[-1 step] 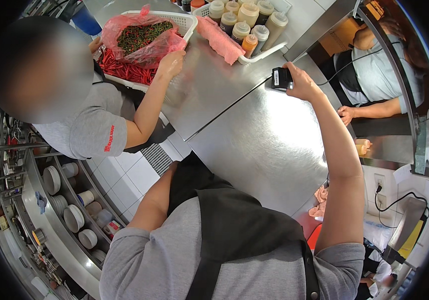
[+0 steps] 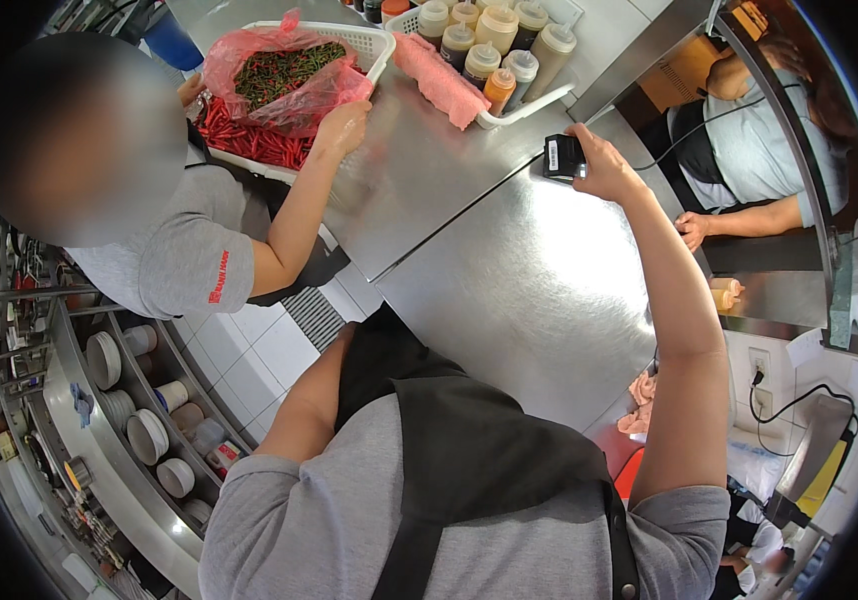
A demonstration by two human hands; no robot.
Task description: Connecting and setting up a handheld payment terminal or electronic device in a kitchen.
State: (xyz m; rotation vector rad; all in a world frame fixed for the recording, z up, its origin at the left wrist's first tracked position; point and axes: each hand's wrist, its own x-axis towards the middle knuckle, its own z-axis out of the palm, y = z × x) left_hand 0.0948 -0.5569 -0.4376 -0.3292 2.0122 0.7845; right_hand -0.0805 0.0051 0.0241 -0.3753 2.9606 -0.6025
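Note:
Stretched out over the steel table [image 2: 489, 270], my right hand [image 2: 604, 165] is closed around a small black box-shaped device [image 2: 561, 157] with a white label. The device is near the seam between two table sections; its kind is unclear. A thin black cable [image 2: 664, 155] shows just beyond my wrist, and I cannot tell whether it joins the device. My left upper arm [image 2: 309, 410] hangs by my side. The left hand is hidden behind my black apron [image 2: 479, 450].
A co-worker stands at left, hands at a pink plastic bag [image 2: 294, 85] of green and red chilies in a white basket [image 2: 374, 45]. Squeeze bottles [image 2: 484, 60] and a pink cloth [image 2: 439, 80] lie beyond. Another person's arm [image 2: 749, 220] rests beyond a steel-framed opening. Shelves of bowls [image 2: 147, 435] stand left.

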